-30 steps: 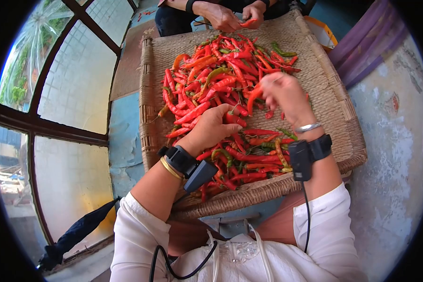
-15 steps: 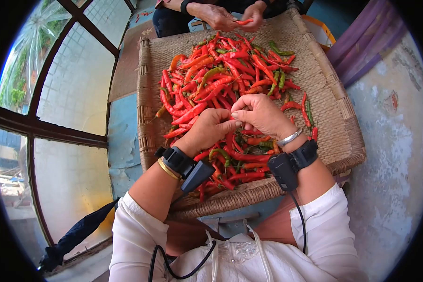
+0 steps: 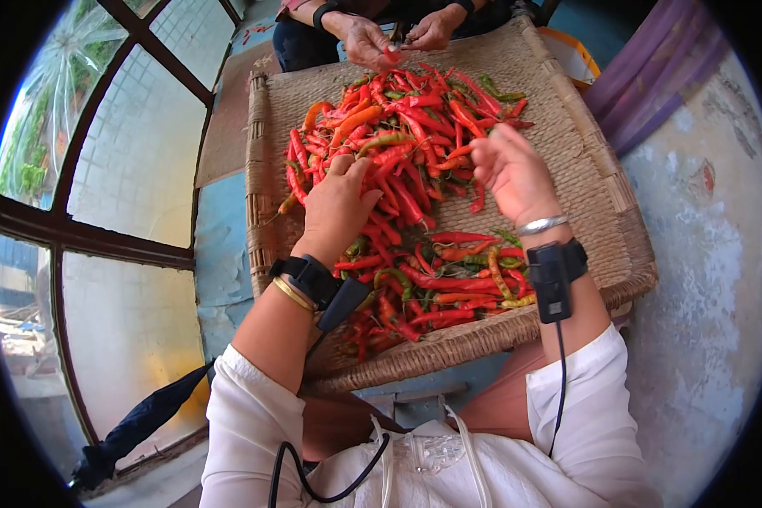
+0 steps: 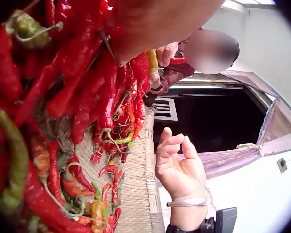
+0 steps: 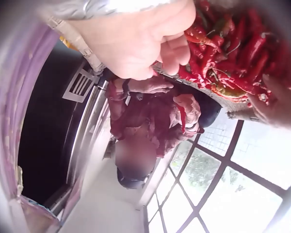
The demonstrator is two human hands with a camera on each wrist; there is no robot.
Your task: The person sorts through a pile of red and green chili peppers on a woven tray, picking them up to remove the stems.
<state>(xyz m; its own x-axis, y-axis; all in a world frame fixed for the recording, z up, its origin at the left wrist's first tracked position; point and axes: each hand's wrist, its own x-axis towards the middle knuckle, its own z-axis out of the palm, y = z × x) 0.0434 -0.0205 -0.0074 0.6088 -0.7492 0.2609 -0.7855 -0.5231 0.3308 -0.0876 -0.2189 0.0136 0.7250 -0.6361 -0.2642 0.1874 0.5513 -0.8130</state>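
Note:
A heap of red chillies (image 3: 415,127), with some green and orange ones, covers a woven straw tray (image 3: 601,195) on my lap. My left hand (image 3: 339,203) lies palm down on the heap's left side, fingers stretched into the chillies (image 4: 82,97). My right hand (image 3: 504,165) hovers just above the heap's right side. Its fingers are loosely bent and hold nothing, as the left wrist view shows (image 4: 179,170). Its fingertips are close to an orange-red chilli (image 3: 459,152). Across the tray a second person's hands (image 3: 398,38) hold a chilli between them.
The other person (image 5: 150,116) sits at the tray's far edge. A large window (image 3: 102,186) fills the left, with a folded dark umbrella (image 3: 135,419) leaning below it. A worn plaster wall (image 3: 711,279) and purple cloth (image 3: 652,76) stand on the right.
My hands were joined over the middle of the heap. They have since parted: the left slid forward and left onto the chillies, and the right lifted away to the right, empty.

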